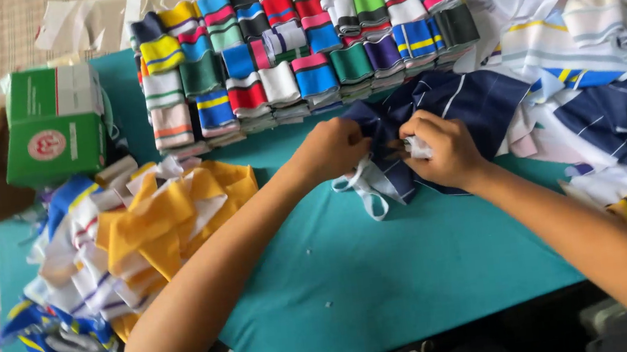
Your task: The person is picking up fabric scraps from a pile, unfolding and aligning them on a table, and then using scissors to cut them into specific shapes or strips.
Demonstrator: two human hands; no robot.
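Both our hands, left hand (338, 148) and right hand (440, 150), pinch closed on the navy striped fabric piece (447, 106) at twelve o'clock on the teal surface (387, 270); folding seems underway, needing aligned edges.

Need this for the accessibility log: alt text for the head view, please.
Two bare hands, left hand and right hand, pinch a navy striped fabric piece on a teal table. Rows of folded striped collars lie behind, a yellow-and-white fabric pile and a green box at left.
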